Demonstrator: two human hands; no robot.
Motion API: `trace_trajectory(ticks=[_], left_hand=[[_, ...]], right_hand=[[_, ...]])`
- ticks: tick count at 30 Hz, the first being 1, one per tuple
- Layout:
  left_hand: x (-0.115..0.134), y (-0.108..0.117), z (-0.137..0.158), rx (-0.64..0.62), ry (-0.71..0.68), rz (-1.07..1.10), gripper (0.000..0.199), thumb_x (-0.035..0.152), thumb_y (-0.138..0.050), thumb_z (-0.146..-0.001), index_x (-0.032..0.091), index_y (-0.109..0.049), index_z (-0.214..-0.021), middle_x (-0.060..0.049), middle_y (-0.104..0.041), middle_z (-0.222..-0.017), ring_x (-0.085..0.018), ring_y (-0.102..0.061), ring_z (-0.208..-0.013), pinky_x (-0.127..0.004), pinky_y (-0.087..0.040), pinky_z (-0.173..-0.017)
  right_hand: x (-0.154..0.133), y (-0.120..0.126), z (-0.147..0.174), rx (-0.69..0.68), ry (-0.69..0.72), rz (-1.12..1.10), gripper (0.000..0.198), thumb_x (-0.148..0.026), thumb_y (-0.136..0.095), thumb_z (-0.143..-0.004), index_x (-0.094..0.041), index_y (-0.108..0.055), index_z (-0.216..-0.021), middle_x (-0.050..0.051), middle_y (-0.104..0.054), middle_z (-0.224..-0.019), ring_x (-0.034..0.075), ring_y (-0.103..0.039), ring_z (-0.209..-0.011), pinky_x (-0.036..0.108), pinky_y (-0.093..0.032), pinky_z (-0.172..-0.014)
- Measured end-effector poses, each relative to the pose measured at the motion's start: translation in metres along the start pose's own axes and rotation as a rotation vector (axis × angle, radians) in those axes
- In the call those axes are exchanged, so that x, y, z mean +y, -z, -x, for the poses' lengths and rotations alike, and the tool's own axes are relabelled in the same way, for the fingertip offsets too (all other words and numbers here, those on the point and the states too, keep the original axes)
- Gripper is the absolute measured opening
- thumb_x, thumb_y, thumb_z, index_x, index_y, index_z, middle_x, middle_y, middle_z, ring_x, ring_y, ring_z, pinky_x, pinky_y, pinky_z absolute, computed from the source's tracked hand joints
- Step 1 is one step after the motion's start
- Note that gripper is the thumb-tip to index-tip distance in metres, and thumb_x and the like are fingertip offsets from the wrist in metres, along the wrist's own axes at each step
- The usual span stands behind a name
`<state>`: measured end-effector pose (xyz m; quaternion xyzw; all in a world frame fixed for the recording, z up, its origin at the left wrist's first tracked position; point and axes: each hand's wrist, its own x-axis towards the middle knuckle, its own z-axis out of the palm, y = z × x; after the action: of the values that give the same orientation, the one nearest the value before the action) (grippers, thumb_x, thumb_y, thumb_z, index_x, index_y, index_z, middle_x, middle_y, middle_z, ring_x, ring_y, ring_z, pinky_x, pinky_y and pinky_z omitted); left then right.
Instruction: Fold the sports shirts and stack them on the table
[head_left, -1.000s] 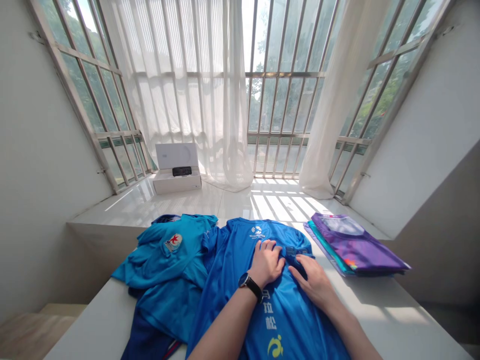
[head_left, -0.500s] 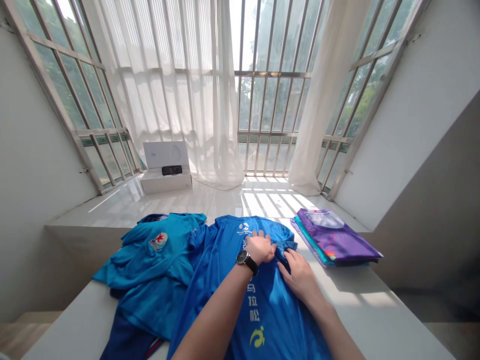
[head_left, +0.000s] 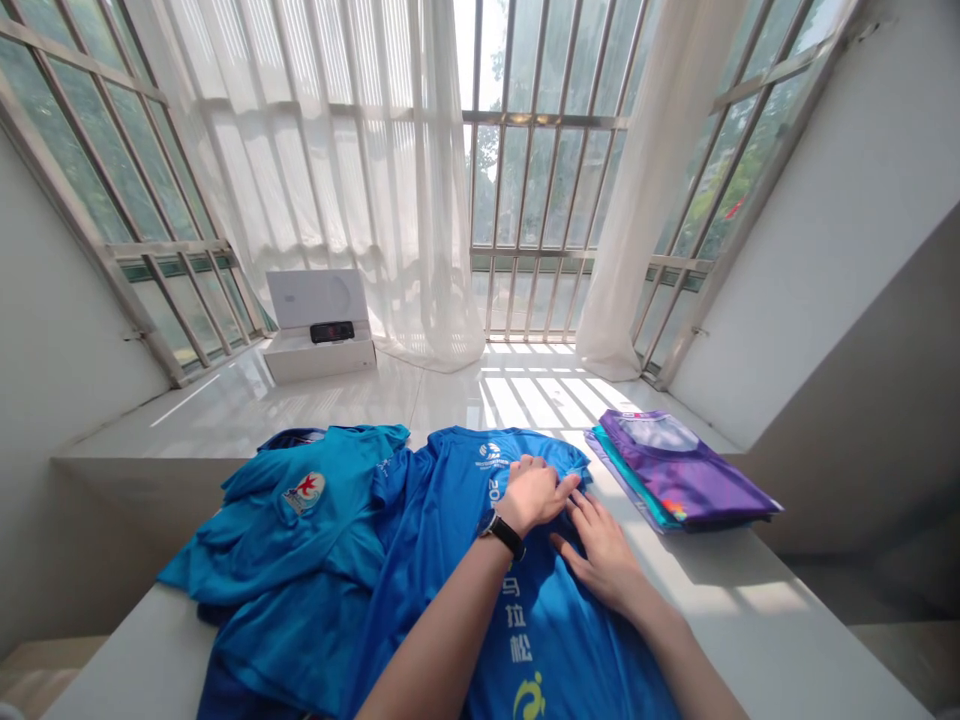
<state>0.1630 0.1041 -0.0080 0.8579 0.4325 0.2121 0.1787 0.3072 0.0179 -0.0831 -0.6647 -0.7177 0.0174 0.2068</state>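
A blue T-shirt [head_left: 442, 520] with white lettering and a yellow-green emblem lies spread out in front of me. My left hand [head_left: 534, 495], with a black-strapped watch on its wrist, rests on the upper part of the shirt, thumb stretched out to the right. Close beside it, my right hand [head_left: 604, 550] lies on the shirt near the right sleeve, fingers extended and thumb apart. The two hands almost meet at the thumb and fingertips. Cloth under the palms is hidden.
A heap of teal and navy shirts [head_left: 300, 560] lies to the left, against the blue one. Folded purple and teal garments [head_left: 697, 475] are stacked on the right. An open white box [head_left: 322, 362] holding a black device [head_left: 332, 332] stands at the back by the curtain [head_left: 420, 200].
My left hand has turned, its fingers drawn in and its thumb now reaching right. The sleeve cloth by the hands lies flatter. The view has shifted slightly.
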Motion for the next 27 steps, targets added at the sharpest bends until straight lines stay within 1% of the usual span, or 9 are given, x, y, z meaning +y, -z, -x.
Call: trace_trajectory(ticks=[4, 8, 10, 14, 18, 20, 23, 25, 27], left_hand=[[0.0, -0.003, -0.002, -0.084, -0.055, 0.115, 0.046, 0.055, -0.049, -0.098, 0.018, -0.075, -0.089, -0.014, -0.073, -0.1, -0.034, -0.062, -0.107, -0.047, -0.046, -0.099], [-0.005, -0.006, -0.004, -0.115, -0.033, 0.333, 0.039, 0.049, -0.063, -0.091, 0.02, -0.07, -0.114, -0.011, -0.075, -0.096, -0.031, -0.068, -0.098, -0.039, -0.051, -0.089], [-0.008, -0.008, -0.005, -0.111, -0.007, 0.405, 0.038, 0.044, -0.065, -0.09, 0.019, -0.068, -0.119, -0.011, -0.075, -0.101, -0.03, -0.068, -0.099, -0.037, -0.052, -0.086], [-0.01, -0.014, -0.01, -0.097, 0.077, 0.523, 0.033, 0.038, -0.065, -0.089, 0.015, -0.069, -0.113, -0.011, -0.074, -0.101, -0.028, -0.069, -0.096, -0.035, -0.053, -0.084], [-0.01, -0.019, -0.013, -0.085, 0.2, 0.667, 0.03, 0.038, -0.066, -0.088, 0.015, -0.068, -0.108, -0.009, -0.072, -0.092, -0.023, -0.068, -0.085, -0.031, -0.053, -0.077], [-0.01, -0.021, -0.015, -0.076, 0.24, 0.739, 0.029, 0.037, -0.067, -0.088, 0.015, -0.066, -0.107, -0.006, -0.07, -0.086, -0.02, -0.066, -0.078, -0.029, -0.053, -0.071], [-0.011, -0.022, -0.019, -0.022, 0.285, 0.81, 0.02, 0.029, -0.067, -0.087, 0.015, -0.063, -0.101, -0.002, -0.064, -0.076, -0.015, -0.06, -0.071, -0.025, -0.048, -0.064], [-0.012, -0.021, -0.021, 0.027, 0.319, 0.849, 0.014, 0.026, -0.064, -0.089, 0.016, -0.06, -0.096, 0.001, -0.058, -0.071, -0.013, -0.055, -0.066, -0.023, -0.044, -0.061], [-0.014, -0.018, -0.022, 0.064, 0.353, 0.901, 0.011, 0.027, -0.059, -0.092, 0.017, -0.057, -0.094, 0.004, -0.052, -0.066, -0.011, -0.049, -0.06, -0.022, -0.041, -0.056]], right_hand=[[0.0, 0.002, 0.0, 0.027, 0.017, -0.04, 0.05, -0.047, -0.054, -0.09, -0.019, -0.06, -0.132, 0.016, -0.056, -0.145, 0.035, -0.043, -0.141, 0.053, -0.042, -0.112], [0.007, -0.006, -0.001, 0.058, 0.01, -0.084, 0.06, -0.049, -0.054, -0.089, -0.015, -0.052, -0.138, 0.019, -0.058, -0.141, 0.035, -0.047, -0.138, 0.053, -0.043, -0.112], [0.011, -0.011, 0.0, 0.083, 0.007, -0.101, 0.063, -0.05, -0.054, -0.088, -0.013, -0.051, -0.14, 0.021, -0.058, -0.14, 0.036, -0.049, -0.137, 0.055, -0.043, -0.112], [0.012, -0.012, 0.0, 0.16, 0.035, -0.148, 0.063, -0.049, -0.054, -0.088, -0.015, -0.048, -0.141, 0.022, -0.055, -0.144, 0.037, -0.049, -0.137, 0.057, -0.043, -0.112], [0.002, 0.002, -0.002, 0.194, 0.092, -0.225, 0.057, -0.043, -0.057, -0.089, -0.022, -0.048, -0.141, 0.017, -0.056, -0.144, 0.034, -0.05, -0.137, 0.054, -0.043, -0.113], [-0.005, 0.012, -0.003, 0.194, 0.112, -0.256, 0.049, -0.039, -0.058, -0.088, -0.024, -0.054, -0.134, 0.013, -0.058, -0.142, 0.032, -0.051, -0.136, 0.052, -0.043, -0.113], [-0.012, 0.023, -0.004, 0.209, 0.086, -0.289, 0.025, -0.034, -0.056, -0.088, -0.024, -0.064, -0.109, 0.012, -0.061, -0.134, 0.03, -0.055, -0.129, 0.048, -0.047, -0.109], [-0.013, 0.028, -0.005, 0.21, 0.04, -0.319, 0.015, -0.03, -0.053, -0.087, -0.024, -0.063, -0.096, 0.01, -0.065, -0.121, 0.028, -0.062, -0.117, 0.044, -0.052, -0.1], [-0.013, 0.031, -0.004, 0.178, -0.004, -0.339, 0.011, -0.027, -0.051, -0.086, -0.024, -0.06, -0.092, 0.008, -0.066, -0.107, 0.024, -0.066, -0.099, 0.04, -0.056, -0.088]])
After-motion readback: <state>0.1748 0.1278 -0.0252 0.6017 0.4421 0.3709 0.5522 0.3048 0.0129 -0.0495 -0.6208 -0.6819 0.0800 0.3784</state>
